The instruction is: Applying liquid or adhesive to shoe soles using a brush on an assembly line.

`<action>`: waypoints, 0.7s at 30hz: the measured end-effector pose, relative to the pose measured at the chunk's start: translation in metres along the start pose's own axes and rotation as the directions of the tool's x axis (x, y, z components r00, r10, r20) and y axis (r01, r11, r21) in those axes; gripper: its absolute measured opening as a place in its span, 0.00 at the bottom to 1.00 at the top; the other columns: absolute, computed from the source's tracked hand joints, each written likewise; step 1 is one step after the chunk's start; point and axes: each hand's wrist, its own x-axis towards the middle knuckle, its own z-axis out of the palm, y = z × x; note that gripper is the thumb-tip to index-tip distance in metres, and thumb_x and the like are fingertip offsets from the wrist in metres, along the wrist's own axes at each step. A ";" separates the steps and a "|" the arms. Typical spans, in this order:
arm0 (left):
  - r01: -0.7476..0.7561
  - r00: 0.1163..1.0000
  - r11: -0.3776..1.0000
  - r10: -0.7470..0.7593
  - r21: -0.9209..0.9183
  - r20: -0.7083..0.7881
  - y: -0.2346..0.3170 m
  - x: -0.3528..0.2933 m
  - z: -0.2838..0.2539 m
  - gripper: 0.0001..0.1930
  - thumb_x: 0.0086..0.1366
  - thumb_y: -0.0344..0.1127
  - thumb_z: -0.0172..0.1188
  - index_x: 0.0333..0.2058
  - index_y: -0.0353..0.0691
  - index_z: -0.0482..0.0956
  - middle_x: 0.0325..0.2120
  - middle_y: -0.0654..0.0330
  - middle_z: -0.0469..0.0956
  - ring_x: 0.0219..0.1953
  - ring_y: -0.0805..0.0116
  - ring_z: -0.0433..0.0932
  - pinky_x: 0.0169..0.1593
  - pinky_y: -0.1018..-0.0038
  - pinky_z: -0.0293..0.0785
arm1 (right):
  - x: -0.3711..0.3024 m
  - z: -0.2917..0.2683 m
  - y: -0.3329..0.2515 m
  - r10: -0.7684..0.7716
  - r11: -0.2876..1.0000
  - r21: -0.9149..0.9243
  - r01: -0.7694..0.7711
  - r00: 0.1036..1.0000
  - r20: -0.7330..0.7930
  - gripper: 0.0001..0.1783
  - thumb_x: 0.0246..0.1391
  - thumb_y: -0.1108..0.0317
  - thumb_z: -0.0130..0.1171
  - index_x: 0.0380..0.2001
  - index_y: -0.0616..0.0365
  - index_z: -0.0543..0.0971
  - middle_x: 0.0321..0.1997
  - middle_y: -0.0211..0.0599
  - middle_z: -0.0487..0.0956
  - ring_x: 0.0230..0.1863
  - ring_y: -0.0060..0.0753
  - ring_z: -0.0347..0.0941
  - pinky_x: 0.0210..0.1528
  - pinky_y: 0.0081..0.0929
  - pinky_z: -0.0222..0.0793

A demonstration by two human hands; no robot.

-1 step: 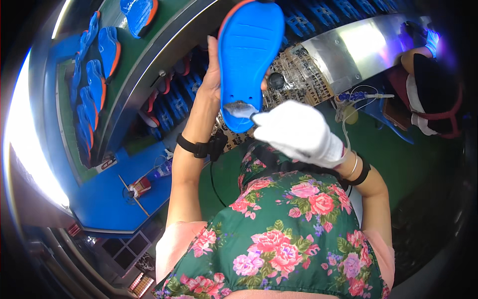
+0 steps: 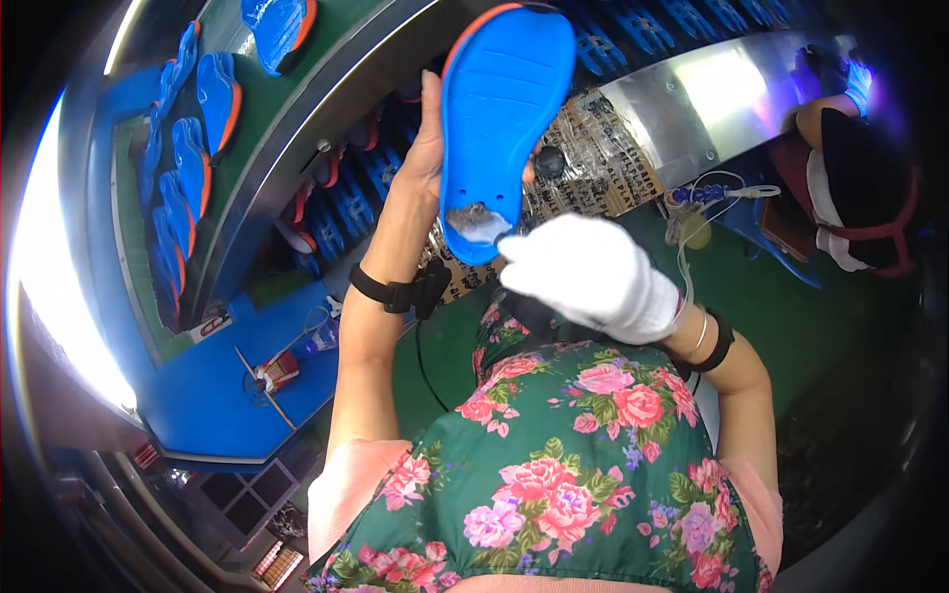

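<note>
A blue shoe insole (image 2: pixel 504 109) with an orange edge at its upper left stands lengthwise in front of me, its narrow heel end nearest. My left hand (image 2: pixel 427 148), bare, grips it from behind, thumb along the left edge and fingertips at the right. My right hand (image 2: pixel 583 272), in a white knit glove, is closed around what looks like a small brush (image 2: pixel 479 223). Its grey-white bristles lie over the heel, just below two small holes; the glove hides most of the handle.
Several blue insoles (image 2: pixel 188 148) rest on a green belt (image 2: pixel 267 94) at the left, edged by a curved metal rail (image 2: pixel 287 148). Beyond my hands is a taped cardboard surface (image 2: pixel 618 158) with a black knob (image 2: pixel 548 161). Another person (image 2: pixel 855 178) works at the far right.
The insole has shifted slightly to the right with my left hand. My gloved right hand has moved a little down, and the brush end has spread lower on the heel.
</note>
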 end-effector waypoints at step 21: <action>-0.698 0.668 0.705 0.705 -0.129 0.238 0.093 0.028 0.057 0.31 0.78 0.49 0.39 0.69 0.31 0.61 0.73 0.46 0.59 0.76 0.46 0.53 0.79 0.47 0.40 | 0.013 -0.028 0.029 0.858 0.107 0.994 0.011 0.504 -0.098 0.13 0.60 0.82 0.60 0.48 0.68 0.83 0.51 0.49 0.84 0.43 0.32 0.81 0.45 0.22 0.79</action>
